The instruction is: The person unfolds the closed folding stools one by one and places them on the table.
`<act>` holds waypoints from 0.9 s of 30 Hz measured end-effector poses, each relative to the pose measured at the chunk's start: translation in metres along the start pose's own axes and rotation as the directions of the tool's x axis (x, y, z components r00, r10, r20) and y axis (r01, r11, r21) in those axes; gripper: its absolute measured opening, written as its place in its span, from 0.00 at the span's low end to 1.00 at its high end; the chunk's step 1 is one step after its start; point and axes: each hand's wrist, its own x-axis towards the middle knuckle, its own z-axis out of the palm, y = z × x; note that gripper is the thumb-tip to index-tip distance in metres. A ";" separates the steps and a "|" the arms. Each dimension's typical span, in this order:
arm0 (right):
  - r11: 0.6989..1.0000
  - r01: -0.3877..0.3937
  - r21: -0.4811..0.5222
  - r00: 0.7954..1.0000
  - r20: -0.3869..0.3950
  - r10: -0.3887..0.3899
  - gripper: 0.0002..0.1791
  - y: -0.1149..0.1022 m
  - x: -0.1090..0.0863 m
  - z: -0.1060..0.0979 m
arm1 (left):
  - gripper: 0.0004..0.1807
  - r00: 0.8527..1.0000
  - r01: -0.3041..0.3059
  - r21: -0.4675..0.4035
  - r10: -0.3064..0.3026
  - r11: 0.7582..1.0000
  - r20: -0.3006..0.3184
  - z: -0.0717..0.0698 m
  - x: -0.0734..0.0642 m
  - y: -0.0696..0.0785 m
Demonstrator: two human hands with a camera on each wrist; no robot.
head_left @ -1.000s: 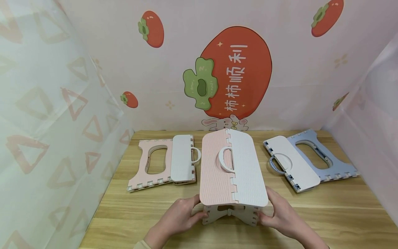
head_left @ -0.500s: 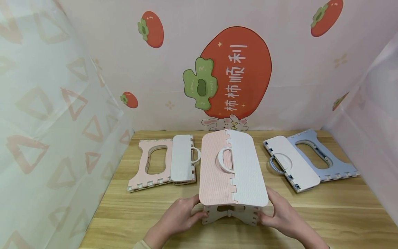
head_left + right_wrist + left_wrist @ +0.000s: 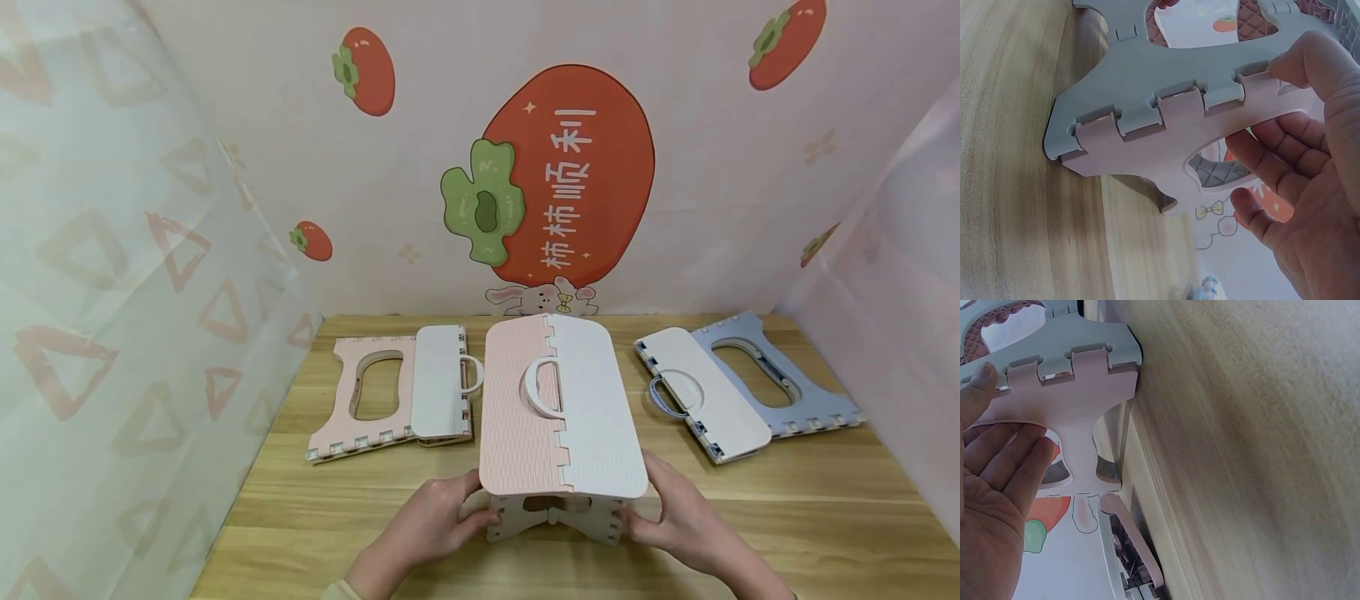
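Observation:
In the head view, a folding step stool [image 3: 525, 442] with a half pink, half white top stands unfolded at the middle of the table, its white carry loop [image 3: 534, 387] lying over the pink half. My left hand [image 3: 433, 518] holds its left side near the front, thumb on the hinged leg edge. In the left wrist view, the fingers [image 3: 1007, 459] lie at the opening of the pink leg panel. On the opposite side my right hand [image 3: 678, 515] holds the stool likewise, with the thumb [image 3: 1310, 59] on the hinged edge and fingers by the panel opening.
A folded pink and white stool [image 3: 438, 383] lies flat at the left. Another, blue and white [image 3: 708, 392], lies at an angle on the right. The wooden table [image 3: 300, 533] is enclosed by printed cloth walls [image 3: 420, 208] at the back and sides.

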 end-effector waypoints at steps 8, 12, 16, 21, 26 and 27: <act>1.000 -0.018 0.008 1.000 0.010 0.018 0.46 0.001 -0.001 0.000 | 0.24 0.999 0.029 -0.006 -0.029 1.000 0.015 -0.001 0.000 0.002; 0.999 -0.028 0.029 0.999 0.021 0.028 0.45 0.001 -0.001 -0.002 | 0.24 0.996 0.079 -0.044 -0.076 0.996 0.051 -0.003 0.001 0.003; 0.998 -0.030 0.055 0.998 0.051 0.027 0.42 0.002 -0.002 -0.007 | 0.26 0.992 0.106 -0.104 -0.098 0.989 0.083 -0.006 0.002 0.003; 0.996 -0.031 0.083 0.996 0.087 0.024 0.34 0.005 -0.003 -0.017 | 0.31 0.991 0.112 -0.113 -0.103 0.987 0.080 -0.013 -0.001 0.001; 0.999 -0.024 0.043 1.000 0.016 0.024 0.32 0.005 -0.003 -0.026 | 0.32 0.998 0.066 -0.033 -0.066 0.997 0.014 -0.022 -0.005 -0.004; 0.999 -0.025 0.034 1.000 -0.007 0.025 0.33 0.005 -0.003 -0.029 | 0.32 0.998 0.062 -0.016 -0.062 0.998 0.001 -0.024 -0.006 -0.006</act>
